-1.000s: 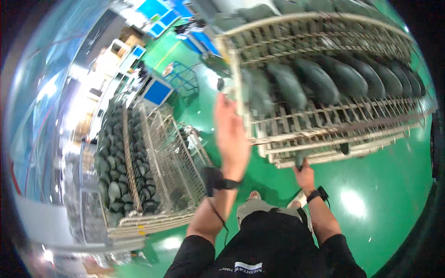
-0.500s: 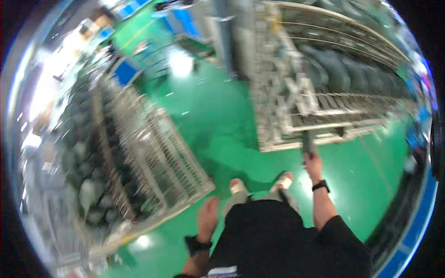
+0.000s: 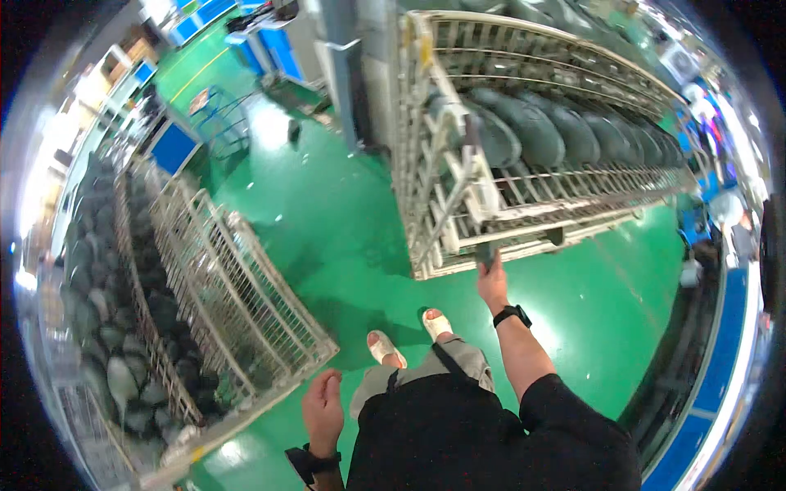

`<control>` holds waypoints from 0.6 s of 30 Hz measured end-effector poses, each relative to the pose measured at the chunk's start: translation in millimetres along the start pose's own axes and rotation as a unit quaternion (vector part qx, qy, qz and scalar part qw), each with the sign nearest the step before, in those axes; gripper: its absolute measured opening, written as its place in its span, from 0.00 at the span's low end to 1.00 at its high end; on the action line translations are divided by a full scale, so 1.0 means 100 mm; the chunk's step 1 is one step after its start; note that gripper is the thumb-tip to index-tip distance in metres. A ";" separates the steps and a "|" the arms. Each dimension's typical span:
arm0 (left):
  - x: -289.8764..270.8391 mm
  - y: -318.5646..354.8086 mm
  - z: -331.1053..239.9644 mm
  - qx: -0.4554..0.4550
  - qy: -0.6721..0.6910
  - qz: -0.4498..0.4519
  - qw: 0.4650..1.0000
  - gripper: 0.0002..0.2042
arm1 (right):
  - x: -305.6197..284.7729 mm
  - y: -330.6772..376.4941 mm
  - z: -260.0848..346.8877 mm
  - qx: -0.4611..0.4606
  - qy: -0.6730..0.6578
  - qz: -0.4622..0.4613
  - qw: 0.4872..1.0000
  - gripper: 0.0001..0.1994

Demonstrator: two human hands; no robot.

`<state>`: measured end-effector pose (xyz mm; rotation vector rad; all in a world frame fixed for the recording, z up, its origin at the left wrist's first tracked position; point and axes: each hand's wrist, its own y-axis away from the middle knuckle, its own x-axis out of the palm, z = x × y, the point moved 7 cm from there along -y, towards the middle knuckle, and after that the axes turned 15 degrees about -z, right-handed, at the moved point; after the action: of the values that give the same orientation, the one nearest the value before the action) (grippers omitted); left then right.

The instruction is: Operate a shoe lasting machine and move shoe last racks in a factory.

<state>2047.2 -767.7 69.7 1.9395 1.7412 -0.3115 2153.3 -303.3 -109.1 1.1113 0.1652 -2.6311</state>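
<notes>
My right hand [image 3: 493, 285] is closed around a narrow dark grey-green piece [image 3: 488, 255], held upright in front of the lower rail of a cream wire rack [image 3: 565, 217]. Its exact kind is hard to make out, and its lower part is hidden by my fingers. Inside that rack lies a row of rounded dark grey-green pieces [image 3: 540, 135]. My left hand [image 3: 323, 413] hangs by my left side, fingers loosely extended, with nothing visible in it. Nearest to it is the corner of a wire cage [image 3: 278, 327].
Dark rounded pieces [image 3: 123, 380] fill the cage at left. Green floor [image 3: 352, 237] runs between cage and rack. A grey pillar [image 3: 340, 74] stands behind the rack; a blue trolley [image 3: 219, 119] and blue-fronted cabinet [image 3: 173, 147] are farther back.
The view has swung so that rack and cage appear farther left. My feet have shifted, and my right hand still grips the dark piece, now nearer the rack's front corner.
</notes>
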 end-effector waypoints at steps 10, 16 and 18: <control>-1.67 0.72 -0.76 0.213 -0.255 -0.432 0.838 0.09 | 0.08 0.29 -1.08 0.133 -0.097 0.104 0.981 0.17; -2.93 1.07 -0.88 0.182 -0.217 -0.600 0.748 0.15 | 0.90 1.89 0.21 -0.140 -0.016 0.421 0.896 0.10; -3.04 0.77 -1.05 0.300 -0.288 -0.547 0.727 0.18 | 1.19 2.54 1.07 -0.254 -0.053 0.448 0.855 0.09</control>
<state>2059.1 -978.5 324.3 0.6287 2.2224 -1.8423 2076.3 -593.7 -118.8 0.6207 0.2306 -1.6538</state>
